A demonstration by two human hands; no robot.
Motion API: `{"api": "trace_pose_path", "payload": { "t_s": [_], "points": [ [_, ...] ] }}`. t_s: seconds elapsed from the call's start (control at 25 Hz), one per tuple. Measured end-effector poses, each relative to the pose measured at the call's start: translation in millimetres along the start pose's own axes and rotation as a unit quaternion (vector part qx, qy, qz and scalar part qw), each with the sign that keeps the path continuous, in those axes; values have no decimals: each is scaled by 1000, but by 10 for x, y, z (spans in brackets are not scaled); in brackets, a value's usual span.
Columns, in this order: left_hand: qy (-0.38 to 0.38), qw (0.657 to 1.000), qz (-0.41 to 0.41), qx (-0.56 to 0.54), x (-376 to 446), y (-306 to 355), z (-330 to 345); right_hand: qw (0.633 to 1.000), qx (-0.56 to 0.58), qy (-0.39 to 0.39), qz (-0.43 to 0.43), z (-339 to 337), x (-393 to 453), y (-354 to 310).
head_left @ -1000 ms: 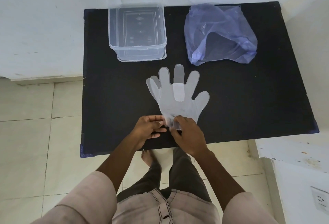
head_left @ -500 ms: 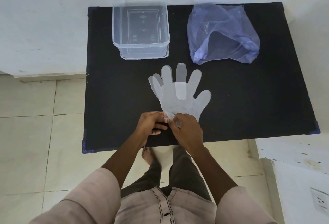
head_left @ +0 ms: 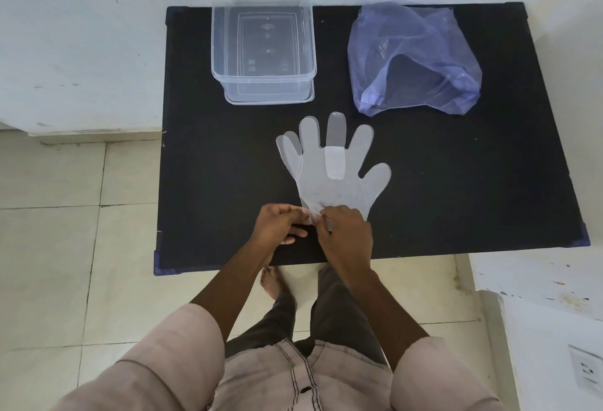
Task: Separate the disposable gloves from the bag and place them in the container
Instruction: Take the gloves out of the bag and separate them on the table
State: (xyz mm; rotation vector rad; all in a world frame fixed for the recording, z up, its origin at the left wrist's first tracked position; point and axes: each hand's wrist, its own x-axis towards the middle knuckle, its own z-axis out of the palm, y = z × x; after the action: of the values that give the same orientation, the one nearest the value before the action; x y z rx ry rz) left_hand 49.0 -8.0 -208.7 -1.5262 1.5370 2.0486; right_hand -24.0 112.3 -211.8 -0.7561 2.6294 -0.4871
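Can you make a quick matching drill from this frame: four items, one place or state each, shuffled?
Items:
1. container
2. bag
3. gloves
4. table

States:
A. purple, crumpled, far right
B. black, bears everything
C. clear, nothing inside, far left
D. flat, cuff pinched by left hand and right hand

Pairs: 1-C, 2-A, 3-D, 4-B

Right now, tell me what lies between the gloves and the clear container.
Nothing: in the head view, only bare black table separates the gloves fingertips from the container.
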Motion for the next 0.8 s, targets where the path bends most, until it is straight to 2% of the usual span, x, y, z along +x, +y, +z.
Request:
{"api": "trace_pose_path", "payload": {
  "t_s": [0.2, 0.36, 0.44, 0.48, 0.52, 0.56, 0.6, 0.68, 0.72, 0.8],
  "points": [
    [70, 993, 38, 87, 60, -49, -20, 997, 39, 61, 5, -23, 4, 20],
    [135, 962, 98, 214, 77, -88, -31, 993, 106, 42, 28, -60, 95, 63],
    [190, 919, 183, 293, -11, -73, 30, 989, 136, 29, 42, -78, 143, 82],
    [203, 900, 245, 298, -60, -45, 80, 988, 147, 28, 43, -83, 166, 92],
    [194, 890, 296, 287, -109, -8, 142, 987, 151, 25, 41, -102, 181, 95],
    [168, 898, 317, 256, -149, 31, 214, 988, 149, 27, 29, -135, 184, 90],
    [135, 923, 295, 207, -161, 69, 280, 989, 145, 21, 15, -158, 176, 75],
    [73, 987, 141, 35, -154, 175, 362, 987, 162, -15, -3, -187, 142, 55],
    [46, 995, 69, -48, -138, 202, 374, 982, 181, -46, -3, -166, 139, 51],
    [18, 993, 28, -117, -134, 222, 354, 979, 182, -95, 6, -146, 159, 70]
  ]
}}
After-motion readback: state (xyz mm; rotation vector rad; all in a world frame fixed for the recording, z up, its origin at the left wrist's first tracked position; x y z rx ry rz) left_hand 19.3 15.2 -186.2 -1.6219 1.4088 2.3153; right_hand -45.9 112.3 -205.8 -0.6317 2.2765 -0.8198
